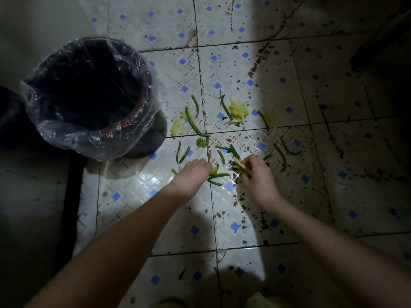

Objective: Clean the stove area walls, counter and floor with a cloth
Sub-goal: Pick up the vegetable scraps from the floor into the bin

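Where scraps [193, 122] lay: floor [289, 196], ahead of both grips
Right grip [258, 178]: clasped stalks [239, 162]
Left grip [191, 176]: nearer bin [154, 141], clench unclear

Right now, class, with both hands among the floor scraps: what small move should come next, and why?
Probably close the left hand on the green scraps in front of it. The right hand pinches a bunch of stems, loose pieces lie across the tiles, and the lined bin stands open at the left, ready for both handfuls.
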{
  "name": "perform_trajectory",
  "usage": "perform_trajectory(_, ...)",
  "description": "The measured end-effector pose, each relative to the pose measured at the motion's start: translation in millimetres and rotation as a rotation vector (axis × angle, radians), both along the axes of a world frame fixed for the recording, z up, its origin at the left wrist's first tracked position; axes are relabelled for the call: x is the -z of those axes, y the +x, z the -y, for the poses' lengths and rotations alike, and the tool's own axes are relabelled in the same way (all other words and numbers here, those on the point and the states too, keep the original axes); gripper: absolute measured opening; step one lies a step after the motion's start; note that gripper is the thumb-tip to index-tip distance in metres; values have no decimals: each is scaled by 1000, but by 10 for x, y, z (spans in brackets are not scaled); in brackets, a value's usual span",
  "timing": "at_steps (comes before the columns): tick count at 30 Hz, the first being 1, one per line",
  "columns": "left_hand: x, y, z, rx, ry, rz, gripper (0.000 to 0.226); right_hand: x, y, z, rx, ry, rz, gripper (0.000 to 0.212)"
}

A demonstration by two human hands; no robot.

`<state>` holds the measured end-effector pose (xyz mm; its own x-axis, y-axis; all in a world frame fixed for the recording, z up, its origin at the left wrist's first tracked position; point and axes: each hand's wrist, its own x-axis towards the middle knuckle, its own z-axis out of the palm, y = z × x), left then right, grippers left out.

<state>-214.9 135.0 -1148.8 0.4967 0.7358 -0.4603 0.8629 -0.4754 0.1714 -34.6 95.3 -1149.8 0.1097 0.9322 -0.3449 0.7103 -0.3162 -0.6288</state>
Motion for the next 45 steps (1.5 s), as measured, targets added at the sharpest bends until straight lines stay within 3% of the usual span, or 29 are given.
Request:
perform_trajectory(11, -134, -61, -47, -203, 10, 86, 29, -32, 40, 49, 21, 12, 0, 20)
perform_trajectory(23, -285, -140, 42, -168, 84, 106, 22, -154, 26, 40, -22, 83, 6, 19)
perform_trajectory(27, -453, -166, 58, -166, 107, 122, 17, -268, 55, 47, -62, 138, 36, 22)
perform_trajectory(38, -1193, -232, 155, -163, 288, 191, 32, -767, 110, -114, -68, 305, 68, 25)
perform_trajectory(45, -1592, -437, 37, -255, 382, 238, 17, -1129, -30, -330, -167, 358, 59, 25)
